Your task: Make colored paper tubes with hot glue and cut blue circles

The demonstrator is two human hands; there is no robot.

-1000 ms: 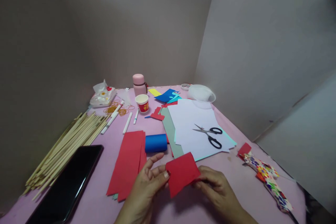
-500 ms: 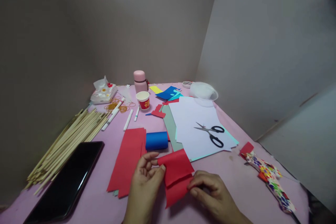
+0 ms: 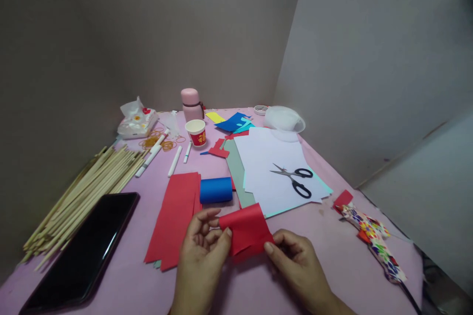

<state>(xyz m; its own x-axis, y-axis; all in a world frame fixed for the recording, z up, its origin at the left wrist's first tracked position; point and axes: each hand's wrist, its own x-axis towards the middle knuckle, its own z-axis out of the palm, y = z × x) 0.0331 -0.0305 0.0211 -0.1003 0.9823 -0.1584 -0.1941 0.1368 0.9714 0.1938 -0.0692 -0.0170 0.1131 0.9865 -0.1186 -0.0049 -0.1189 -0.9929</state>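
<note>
A piece of red paper (image 3: pixel 247 229), bent over on itself, is held between my two hands above the pink table. My left hand (image 3: pixel 205 246) grips its left edge, thumb in front and fingers behind. At the lower right corner, my right hand (image 3: pixel 295 261) pinches it between thumb and fingers; part of those fingers is hidden. Just beyond the held piece lies a blue paper roll (image 3: pixel 216 190). Flat red paper strips (image 3: pixel 175 216) are stacked left of it, close to my left hand.
Black-handled scissors (image 3: pixel 293 175) lie on white paper sheets (image 3: pixel 268 157). To the left are a phone (image 3: pixel 81 251) and wooden sticks (image 3: pixel 84 197). A paper cup (image 3: pixel 196 133) and pink flask (image 3: pixel 191 104) stand behind. A flower-patterned glue gun (image 3: pixel 373 236) rests at right.
The red paper's lower flap has been folded up underneath, so the piece looks shorter. My right hand's thumb has moved up onto its corner. The view has shifted slightly.
</note>
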